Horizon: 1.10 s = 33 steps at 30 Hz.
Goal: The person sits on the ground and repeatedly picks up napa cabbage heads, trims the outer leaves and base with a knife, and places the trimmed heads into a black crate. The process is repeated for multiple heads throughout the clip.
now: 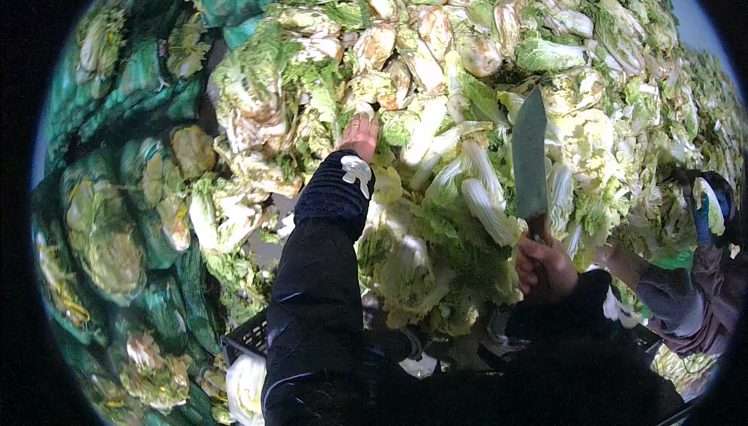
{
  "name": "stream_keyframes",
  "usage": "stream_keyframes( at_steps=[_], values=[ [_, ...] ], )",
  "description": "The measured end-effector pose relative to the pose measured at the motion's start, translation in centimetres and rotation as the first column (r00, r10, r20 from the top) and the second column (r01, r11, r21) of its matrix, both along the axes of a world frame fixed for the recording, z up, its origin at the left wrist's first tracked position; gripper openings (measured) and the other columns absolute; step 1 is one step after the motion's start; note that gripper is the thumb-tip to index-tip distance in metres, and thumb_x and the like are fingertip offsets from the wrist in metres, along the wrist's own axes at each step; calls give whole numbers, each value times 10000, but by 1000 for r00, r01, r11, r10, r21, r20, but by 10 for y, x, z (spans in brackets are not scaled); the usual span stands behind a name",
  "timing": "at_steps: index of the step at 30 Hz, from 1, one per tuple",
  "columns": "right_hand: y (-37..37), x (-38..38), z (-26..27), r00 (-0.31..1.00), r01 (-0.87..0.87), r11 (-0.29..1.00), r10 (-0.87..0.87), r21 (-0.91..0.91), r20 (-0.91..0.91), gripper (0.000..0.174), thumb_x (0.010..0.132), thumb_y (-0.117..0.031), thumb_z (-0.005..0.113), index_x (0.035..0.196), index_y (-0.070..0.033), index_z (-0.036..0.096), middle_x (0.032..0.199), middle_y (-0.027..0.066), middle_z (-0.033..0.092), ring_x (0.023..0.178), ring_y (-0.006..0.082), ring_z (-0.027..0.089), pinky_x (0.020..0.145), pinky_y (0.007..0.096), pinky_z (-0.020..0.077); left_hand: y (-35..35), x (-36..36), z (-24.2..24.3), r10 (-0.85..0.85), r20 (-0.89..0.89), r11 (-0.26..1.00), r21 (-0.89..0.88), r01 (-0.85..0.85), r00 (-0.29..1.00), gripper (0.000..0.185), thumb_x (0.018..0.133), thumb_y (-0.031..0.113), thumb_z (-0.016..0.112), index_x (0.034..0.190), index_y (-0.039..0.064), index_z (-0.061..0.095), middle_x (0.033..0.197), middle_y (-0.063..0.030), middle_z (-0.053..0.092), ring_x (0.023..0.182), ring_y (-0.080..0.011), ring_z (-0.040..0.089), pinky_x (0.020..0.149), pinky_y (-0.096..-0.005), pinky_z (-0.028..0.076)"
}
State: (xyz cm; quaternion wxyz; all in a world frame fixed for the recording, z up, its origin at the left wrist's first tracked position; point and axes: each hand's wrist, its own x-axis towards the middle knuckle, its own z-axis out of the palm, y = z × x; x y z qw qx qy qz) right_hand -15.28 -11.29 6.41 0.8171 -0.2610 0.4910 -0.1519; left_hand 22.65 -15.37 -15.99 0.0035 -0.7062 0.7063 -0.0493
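Observation:
A heap of napa cabbages rises before me, many with browned outer leaves. My left hand reaches into it, touching a cabbage there; its fingertips are partly hidden among the leaves, so a grip cannot be made out. In my right hand is a broad-bladed knife, held by its wooden handle with the blade pointing up and away. Loose cabbage leaves with thick white ribs lie between my hands. More drooping leaves pile up close to my body.
Green mesh sacks filled with cabbages stack along the left. A black plastic crate stands at the lower left beside a trimmed cabbage. At the right, a co-worker's sleeved arm reaches toward the heap, near my right hand.

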Motion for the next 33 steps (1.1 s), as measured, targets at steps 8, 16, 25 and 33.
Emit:
stream_keyframes(
  at_steps=[8, 16, 25, 33],
  values=[
    [-20, -2, -6, 991, 20, 993, -4, 115, -134, 234, 790, -238, 576, 807, -75, 410, 553, 38, 404, 410, 139, 401, 382, 293, 383, -50, 38, -27, 227, 48, 960, 158, -232, 973, 555, 695, 94, 596, 1204, 103, 373, 1250, -183, 339, 1096, -339, 425, 837, -411, 440],
    [-21, -5, 1, 982, 19, 999, -25, -32, -189, 204, 767, -167, 597, 763, -53, 428, 571, 40, 441, 430, 123, 433, 399, 266, 381, 22, 88, 44, 191, -956, 892, 265, -366, -225, 580, 701, -13, 615, 1219, -14, 353, 1066, -150, 546, 967, -237, 539, 852, -319, 426],
    [-16, -41, -35, 918, -329, 871, 204, -365, -340, 196, 763, -202, 616, 717, -73, 475, 540, 0, 427, 485, 74, 447, 438, 243, 360, 133, -86, 70, 274, -404, 816, 579, -12, -873, 453, 797, 302, 501, 1178, 70, 424, 1159, -132, 488, 1064, -293, 476, 912, -483, 378],
    [-6, -82, -84, 758, -527, 744, 193, -411, -623, 333, 692, -269, 638, 852, 4, 532, 629, 138, 542, 587, 249, 534, 578, 352, 414, 173, -184, -1, 433, -421, 610, 788, -85, -797, 470, 800, 225, 594, 1177, 3, 424, 1203, -135, 448, 1027, -307, 488, 864, -453, 413]
  ],
)
